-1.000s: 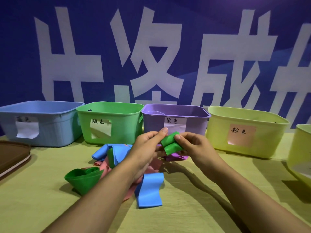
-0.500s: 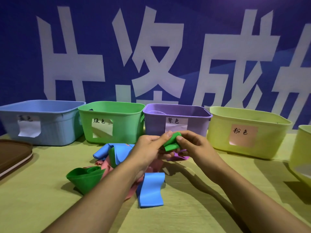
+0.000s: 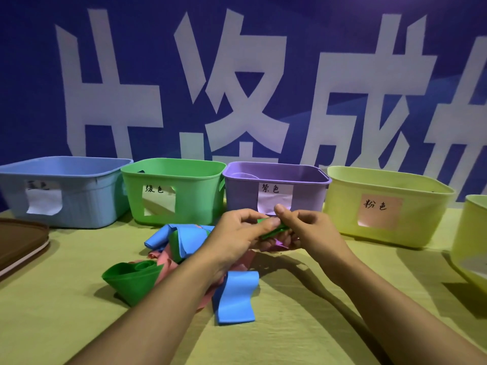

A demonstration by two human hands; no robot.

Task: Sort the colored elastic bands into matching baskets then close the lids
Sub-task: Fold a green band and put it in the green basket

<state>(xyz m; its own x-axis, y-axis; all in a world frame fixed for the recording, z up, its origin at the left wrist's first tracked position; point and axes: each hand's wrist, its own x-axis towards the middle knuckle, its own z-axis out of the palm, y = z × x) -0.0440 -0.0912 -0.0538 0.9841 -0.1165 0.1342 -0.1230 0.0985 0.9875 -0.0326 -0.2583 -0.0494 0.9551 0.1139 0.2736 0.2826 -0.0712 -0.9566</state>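
Elastic bands lie heaped on the desk [image 3: 66, 325] in front of a row of open baskets, and one folded green band [image 3: 274, 229] is held above the heap between both hands. The left hand [image 3: 237, 235] pinches its near end, fingers [image 3: 270, 223] curled over the top; the right hand [image 3: 308, 230] grips the other end, thumb raised against the strip. Both hands sit just before the purple basket [image 3: 276, 191], which carries a paper label. To its left stand the green basket [image 3: 174, 191] and the blue basket [image 3: 63, 191]; to its right a yellow basket [image 3: 387, 204] with a pink label, and another yellow one [image 3: 471, 238] cut by the frame edge. In the heap, a second green band [image 3: 131, 281] is coiled at the near left, a blue band [image 3: 234, 296] curls nearest the camera, another blue band [image 3: 181, 235] lies farther back, and pink bands [image 3: 166, 259] show between them. A purple band [image 3: 279, 243] peeks out beneath the hands. A brown lid [image 3: 18, 241] rests at the desk's left edge.
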